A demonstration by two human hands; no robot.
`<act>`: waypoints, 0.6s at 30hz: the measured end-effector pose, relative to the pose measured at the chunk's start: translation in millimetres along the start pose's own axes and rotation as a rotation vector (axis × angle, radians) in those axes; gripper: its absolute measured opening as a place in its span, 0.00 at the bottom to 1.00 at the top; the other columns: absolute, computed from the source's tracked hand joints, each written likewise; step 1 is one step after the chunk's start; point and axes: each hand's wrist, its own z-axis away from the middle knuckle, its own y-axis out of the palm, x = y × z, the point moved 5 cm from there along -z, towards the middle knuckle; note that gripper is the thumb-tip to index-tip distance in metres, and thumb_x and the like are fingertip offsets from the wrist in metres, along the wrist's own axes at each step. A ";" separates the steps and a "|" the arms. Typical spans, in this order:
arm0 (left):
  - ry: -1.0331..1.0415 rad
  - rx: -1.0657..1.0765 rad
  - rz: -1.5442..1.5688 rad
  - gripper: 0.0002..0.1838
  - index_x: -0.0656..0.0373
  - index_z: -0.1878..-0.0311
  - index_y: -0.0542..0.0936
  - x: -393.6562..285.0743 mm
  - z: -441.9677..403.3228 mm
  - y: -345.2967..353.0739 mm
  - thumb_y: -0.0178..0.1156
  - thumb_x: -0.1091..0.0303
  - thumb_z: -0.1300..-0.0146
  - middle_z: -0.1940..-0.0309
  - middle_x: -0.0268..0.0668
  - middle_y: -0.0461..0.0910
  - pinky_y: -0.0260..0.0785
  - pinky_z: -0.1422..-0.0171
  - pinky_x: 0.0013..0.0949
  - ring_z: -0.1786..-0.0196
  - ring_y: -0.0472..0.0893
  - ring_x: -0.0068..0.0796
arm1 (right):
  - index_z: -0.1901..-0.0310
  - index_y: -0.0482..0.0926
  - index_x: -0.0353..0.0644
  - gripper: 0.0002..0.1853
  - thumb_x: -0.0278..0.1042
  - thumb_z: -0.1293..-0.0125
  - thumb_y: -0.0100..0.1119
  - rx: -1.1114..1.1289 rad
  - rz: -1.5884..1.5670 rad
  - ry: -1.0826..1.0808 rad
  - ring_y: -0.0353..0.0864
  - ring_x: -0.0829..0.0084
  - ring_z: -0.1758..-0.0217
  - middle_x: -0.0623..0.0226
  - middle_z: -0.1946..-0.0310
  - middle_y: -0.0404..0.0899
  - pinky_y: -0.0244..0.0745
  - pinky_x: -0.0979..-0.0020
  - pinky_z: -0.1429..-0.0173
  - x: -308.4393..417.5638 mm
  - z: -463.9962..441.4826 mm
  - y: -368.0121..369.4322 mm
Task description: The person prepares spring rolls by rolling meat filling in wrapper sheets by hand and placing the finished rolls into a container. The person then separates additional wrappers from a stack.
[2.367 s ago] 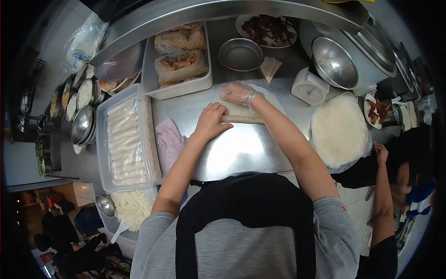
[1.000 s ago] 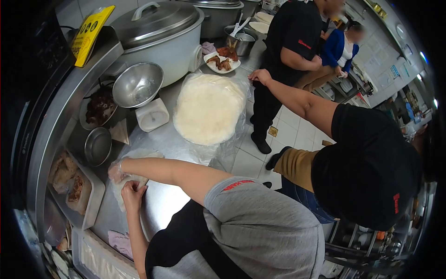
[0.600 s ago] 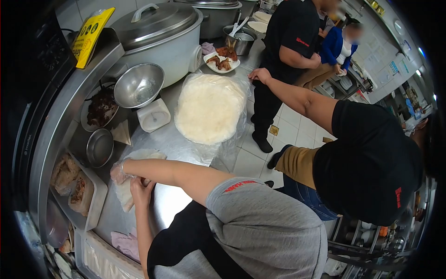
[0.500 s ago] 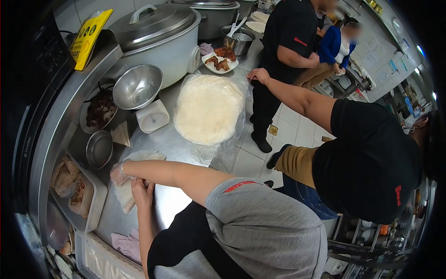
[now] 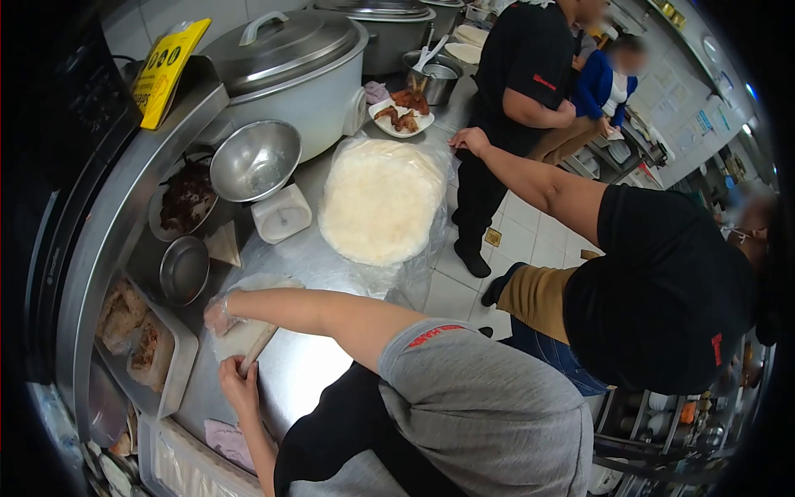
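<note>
A thin pale dough wrapper (image 5: 248, 333) lies on the metal table in front of me, with a folded or rolled strip along its near edge. My bare left hand (image 5: 238, 383) pinches the lower end of that strip between thumb and fingers. At the wrapper's far left side is my right hand (image 5: 219, 317), in a clear plastic glove; its fingertips are mostly hidden. A broad stack of round pale wrappers (image 5: 381, 203) sits on plastic film farther up the table.
Beside my hands stand a tray of filling (image 5: 184, 373), a steel dish (image 5: 185, 271), a small scale (image 5: 281, 215) with a steel bowl (image 5: 257, 161), and a large lidded cooker (image 5: 331, 108). A co-worker's hand (image 5: 470, 141) rests at the table edge. A pink cloth (image 5: 228, 443) lies nearby.
My left hand has moved down and away from my right hand, and the strip along the wrapper's edge now shows between them. The view has shifted slightly.
</note>
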 end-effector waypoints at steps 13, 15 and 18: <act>-0.047 0.132 -0.054 0.18 0.64 0.68 0.77 -2.4 -12.8 -1.7 0.76 0.71 0.61 0.69 0.43 0.78 0.70 0.57 0.41 0.63 0.78 0.45 | 0.57 0.85 0.44 0.21 0.45 0.50 0.58 0.045 0.036 -0.049 0.82 0.54 0.53 0.56 0.58 0.84 0.75 0.56 0.49 4.4 -3.2 -1.2; -0.047 0.151 -0.045 0.17 0.64 0.69 0.78 -2.4 -13.9 -2.6 0.76 0.72 0.61 0.69 0.43 0.78 0.70 0.57 0.41 0.64 0.78 0.45 | 0.57 0.85 0.44 0.21 0.45 0.50 0.58 0.067 0.028 -0.029 0.83 0.54 0.54 0.57 0.58 0.84 0.75 0.56 0.50 6.6 0.8 -2.8; -0.031 0.159 -0.023 0.16 0.64 0.69 0.78 -9.7 -17.4 -8.1 0.75 0.73 0.61 0.70 0.43 0.79 0.70 0.58 0.41 0.65 0.78 0.45 | 0.58 0.85 0.42 0.20 0.45 0.50 0.58 0.033 0.032 -0.040 0.83 0.55 0.56 0.56 0.60 0.84 0.76 0.56 0.52 7.5 5.0 -5.5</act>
